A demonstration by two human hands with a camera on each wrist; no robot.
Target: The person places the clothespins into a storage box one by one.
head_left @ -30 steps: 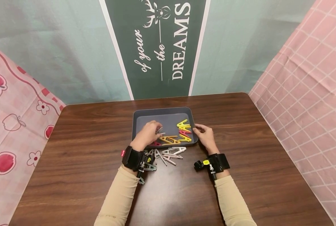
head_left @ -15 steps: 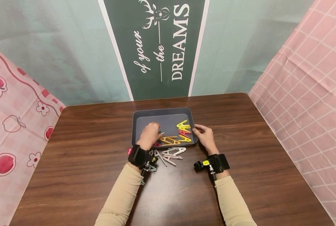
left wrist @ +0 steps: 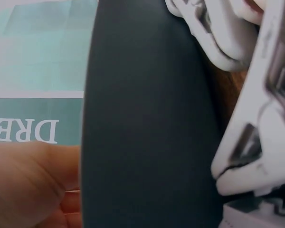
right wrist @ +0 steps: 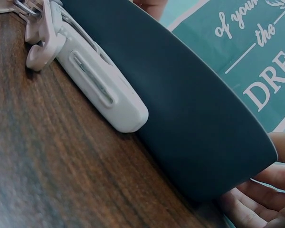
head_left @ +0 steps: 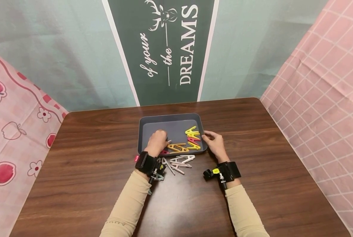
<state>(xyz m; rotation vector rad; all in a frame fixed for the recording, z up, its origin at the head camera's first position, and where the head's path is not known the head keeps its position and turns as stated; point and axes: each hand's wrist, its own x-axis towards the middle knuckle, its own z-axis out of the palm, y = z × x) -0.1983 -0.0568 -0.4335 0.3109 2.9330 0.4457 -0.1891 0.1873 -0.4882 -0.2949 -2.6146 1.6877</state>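
Currently my left hand [head_left: 157, 142] is curled over the tray [head_left: 170, 118], pinching a pale clip [head_left: 169, 142] at the tray's 7 o'clock, while my right hand [head_left: 215, 143], fingers relaxed, touches the rim at 4 o'clock, apparently to steady it; white clips [head_left: 180, 161] lie just below.

Left hand [head_left: 157, 141] hides red clip [head_left: 164, 152]; fingers' hold unclear

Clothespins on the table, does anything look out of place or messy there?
Somewhat. Yellow, orange and red clothespins lie in the dark tray, but a jumbled heap of white pegs sits outside on the table, against the tray's near edge. The left hand is inside the tray; the right hand touches its right rim.
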